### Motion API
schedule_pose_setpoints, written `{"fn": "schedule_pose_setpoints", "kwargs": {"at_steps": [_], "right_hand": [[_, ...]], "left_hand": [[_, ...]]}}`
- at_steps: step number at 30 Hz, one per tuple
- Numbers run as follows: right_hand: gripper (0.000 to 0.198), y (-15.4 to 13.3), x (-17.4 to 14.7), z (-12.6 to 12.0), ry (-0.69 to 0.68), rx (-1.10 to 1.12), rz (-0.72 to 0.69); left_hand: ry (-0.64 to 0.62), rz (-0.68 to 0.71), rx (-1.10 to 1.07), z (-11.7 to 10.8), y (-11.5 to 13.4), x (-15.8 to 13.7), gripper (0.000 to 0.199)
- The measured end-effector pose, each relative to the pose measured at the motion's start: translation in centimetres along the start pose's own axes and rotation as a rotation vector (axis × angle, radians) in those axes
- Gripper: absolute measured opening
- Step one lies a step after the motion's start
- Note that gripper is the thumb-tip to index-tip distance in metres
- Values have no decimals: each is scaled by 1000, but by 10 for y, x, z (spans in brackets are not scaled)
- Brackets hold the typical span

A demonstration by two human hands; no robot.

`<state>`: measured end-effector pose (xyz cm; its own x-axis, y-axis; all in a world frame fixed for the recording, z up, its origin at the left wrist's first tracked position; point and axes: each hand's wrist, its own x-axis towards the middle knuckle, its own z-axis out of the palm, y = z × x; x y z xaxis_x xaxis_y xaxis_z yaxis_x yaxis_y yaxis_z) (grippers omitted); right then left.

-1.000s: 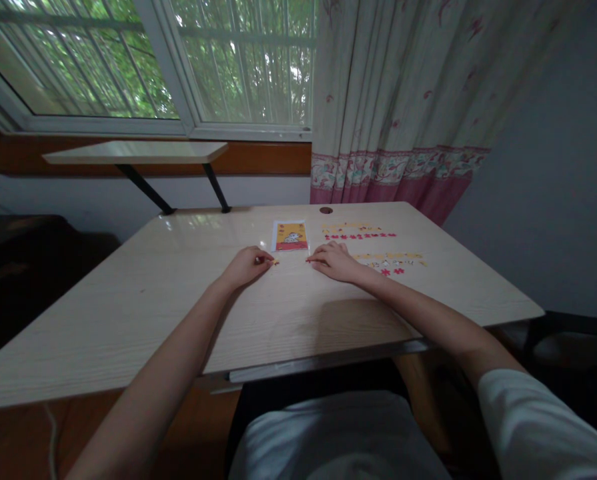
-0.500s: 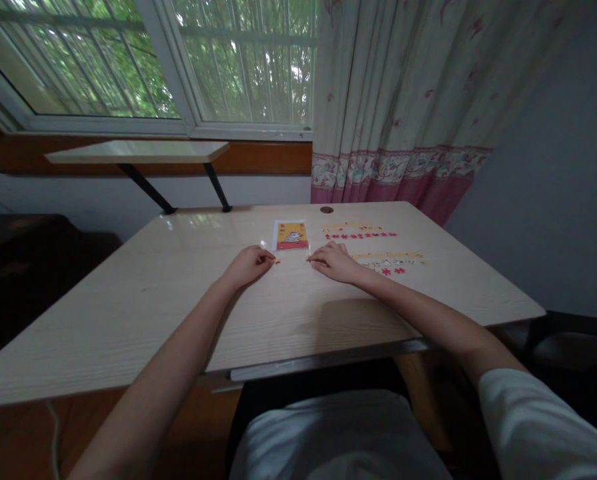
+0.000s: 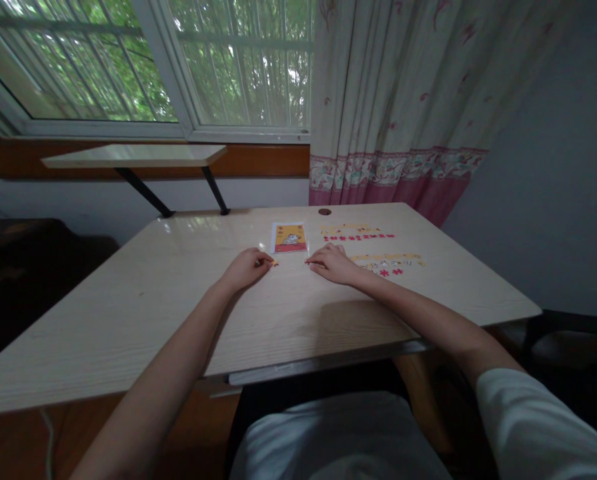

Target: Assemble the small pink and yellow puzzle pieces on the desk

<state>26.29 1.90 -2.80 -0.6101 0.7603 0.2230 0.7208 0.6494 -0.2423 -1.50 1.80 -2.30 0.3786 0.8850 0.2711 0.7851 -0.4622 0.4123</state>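
My left hand (image 3: 249, 268) rests on the desk with thumb and fingers pinched on a small yellow and red puzzle piece (image 3: 275, 264). To its right, my right hand (image 3: 334, 264) is closed too, its fingertips holding a tiny dark red puzzle piece (image 3: 307, 261) that is mostly hidden. Just beyond and between the hands lies a picture card (image 3: 289, 238), yellow above and red below, with a white animal figure. Rows of loose puzzle pieces lie on the right: red ones (image 3: 359, 237) behind my right hand, and yellow ones (image 3: 403, 257) beside it, some covered by my right hand and forearm.
The pale wooden desk (image 3: 143, 320) carries a raised shelf (image 3: 138, 156) on black legs at the back left. A round cable hole (image 3: 324, 212) sits near the rear edge. Behind are a barred window and a curtain (image 3: 388, 100).
The camera view has shifted slightly, moving the desk a little down and left in the picture. Both hands keep nearly the same place and pinch.
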Motion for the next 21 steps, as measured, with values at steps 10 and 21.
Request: {"fn": "schedule_pose_setpoints", "kwargs": {"at_steps": [10, 21], "right_hand": [[32, 0, 0, -1, -19, -6, 7], [32, 1, 0, 0, -30, 3, 5]], "left_hand": [[-38, -1, 37, 1, -4, 0, 32], [-55, -2, 61, 2, -2, 1, 31]]}}
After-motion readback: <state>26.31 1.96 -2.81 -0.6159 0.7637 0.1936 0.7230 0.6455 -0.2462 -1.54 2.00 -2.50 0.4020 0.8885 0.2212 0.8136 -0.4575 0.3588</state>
